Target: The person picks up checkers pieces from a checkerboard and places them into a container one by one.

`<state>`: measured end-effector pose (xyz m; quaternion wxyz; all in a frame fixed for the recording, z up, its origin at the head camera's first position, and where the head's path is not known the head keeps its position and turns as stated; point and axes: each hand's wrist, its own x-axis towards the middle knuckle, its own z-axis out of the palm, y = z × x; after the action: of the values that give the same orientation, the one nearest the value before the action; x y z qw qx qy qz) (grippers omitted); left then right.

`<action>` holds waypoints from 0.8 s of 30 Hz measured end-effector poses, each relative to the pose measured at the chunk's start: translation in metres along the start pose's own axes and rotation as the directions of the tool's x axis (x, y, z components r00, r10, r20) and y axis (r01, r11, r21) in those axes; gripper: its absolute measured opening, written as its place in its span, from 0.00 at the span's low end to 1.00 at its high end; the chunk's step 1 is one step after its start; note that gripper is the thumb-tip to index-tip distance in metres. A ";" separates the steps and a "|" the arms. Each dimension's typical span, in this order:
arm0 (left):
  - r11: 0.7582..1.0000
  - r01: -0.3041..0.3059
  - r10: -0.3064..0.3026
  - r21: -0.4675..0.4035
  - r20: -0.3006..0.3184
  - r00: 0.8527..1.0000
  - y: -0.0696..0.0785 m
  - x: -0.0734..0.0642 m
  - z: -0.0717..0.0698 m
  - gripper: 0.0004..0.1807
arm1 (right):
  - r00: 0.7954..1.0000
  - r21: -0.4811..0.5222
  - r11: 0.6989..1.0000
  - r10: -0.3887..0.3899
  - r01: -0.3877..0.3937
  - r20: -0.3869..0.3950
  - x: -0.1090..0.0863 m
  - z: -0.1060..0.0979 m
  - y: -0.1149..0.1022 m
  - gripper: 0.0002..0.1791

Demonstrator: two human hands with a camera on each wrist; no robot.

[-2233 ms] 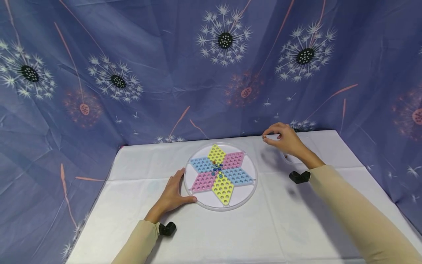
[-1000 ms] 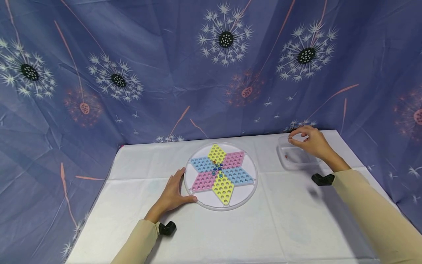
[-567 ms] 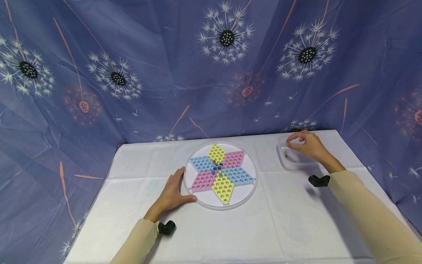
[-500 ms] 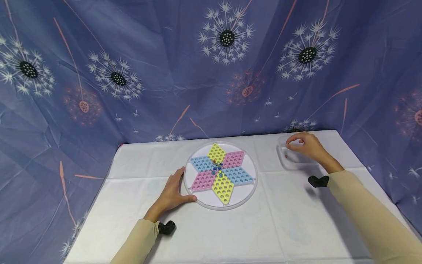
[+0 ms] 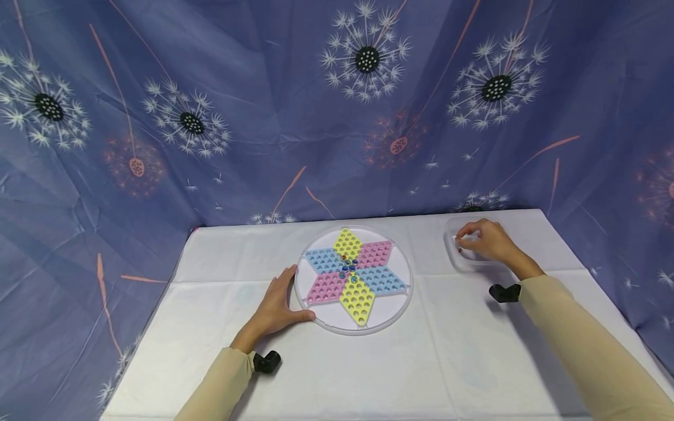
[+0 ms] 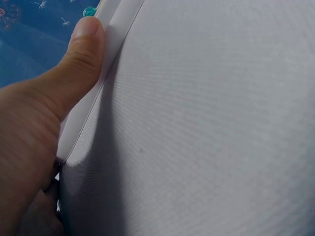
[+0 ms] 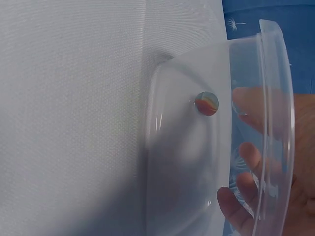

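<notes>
A round Chinese checkers board (image 5: pixel 389 307) with a yellow, pink and blue star lies on the white table; several marbles (image 5: pixel 354 279) sit in its central holes. My left hand (image 5: pixel 276 307) is spread against the board's left rim, fingers and thumb extended; in the left wrist view its thumb (image 6: pixel 84 46) rests on the rim. My right hand (image 5: pixel 492 241) is over the clear plastic box (image 5: pixel 459 261), thumb and index finger pinching a marble (image 7: pixel 239 102), seen through the box wall. An orange and clear marble (image 7: pixel 206 103) lies on the box's floor.
A white cloth (image 5: pixel 363 374) with fold creases covers the table. Behind it hangs a blue curtain (image 5: pixel 253 88) with dandelion prints. Black wrist cameras (image 5: pixel 267 362) sit at both cuffs of the beige sleeves.
My right hand has moved from the left of the box, marble pinched, to over the box, and has sunk lower into it. My left hand and the board stay put.
</notes>
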<state>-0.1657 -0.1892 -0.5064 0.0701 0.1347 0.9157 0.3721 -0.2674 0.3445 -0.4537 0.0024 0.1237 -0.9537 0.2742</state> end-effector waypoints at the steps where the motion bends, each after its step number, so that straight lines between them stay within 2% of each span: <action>1: 1.000 -0.003 0.003 0.001 0.001 1.000 0.000 0.000 0.000 0.71 | 1.000 -0.006 1.000 -0.001 0.001 0.000 0.000 0.000 0.000 0.09; 14: 1.000 -0.005 0.005 0.007 -0.001 1.000 0.000 0.001 0.000 0.71 | 1.000 -0.026 0.999 -0.022 0.022 -0.011 0.003 0.004 0.004 0.08; 24: 1.000 -0.002 0.002 0.008 -0.003 1.000 0.000 0.001 0.000 0.71 | 1.000 -0.017 1.000 0.008 -0.008 0.002 0.001 0.003 0.003 0.17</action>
<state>-0.1669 -0.1890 -0.5067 0.0680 0.1354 0.9171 0.3688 -0.2694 0.3451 -0.4582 0.0016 0.1201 -0.9565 0.2660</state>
